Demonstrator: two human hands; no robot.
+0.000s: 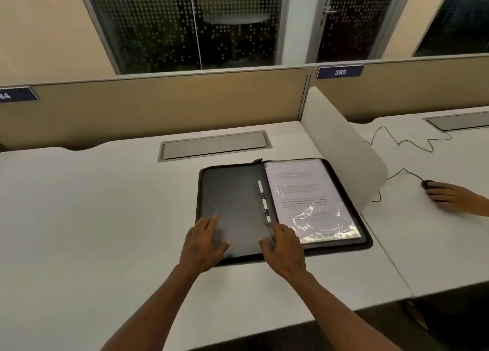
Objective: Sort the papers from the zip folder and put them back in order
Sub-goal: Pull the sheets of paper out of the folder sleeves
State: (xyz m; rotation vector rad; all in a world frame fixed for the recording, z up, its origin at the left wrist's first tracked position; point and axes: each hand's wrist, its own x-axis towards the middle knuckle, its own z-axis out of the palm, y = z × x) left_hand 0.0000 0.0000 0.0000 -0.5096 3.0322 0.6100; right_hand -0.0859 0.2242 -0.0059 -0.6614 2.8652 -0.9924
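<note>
The zip folder [280, 207] lay unzipped and spread flat on the white desk [105, 205], so the opening step looked done. The papers [309, 199], in a shiny plastic sleeve, sat stacked in the right half, and none lay out on the desk; judging by that, the sorting itself had not begun, and the taking out, ordering and returning were all left.

The left hand [203, 242] rested flat on the dark inner face of the left half, fingers straight and spread, holding nothing. The right hand [283, 247] lay at the near end of the spine, fingers relaxed and gripping nothing, just beside the near left corner of the papers. A white pen [264, 202] sat in loops along the spine, directly beyond the right hand's fingertips.

The open folder's long side ran left to right across the desk, turned slightly so its right end sat nearer. The papers' long axis ran away from the hands, top edge at the far side, with the print reading upright to the person.

Beyond a divider [341, 149], another person's hand [447, 194] rested on a mouse [427, 184].
</note>
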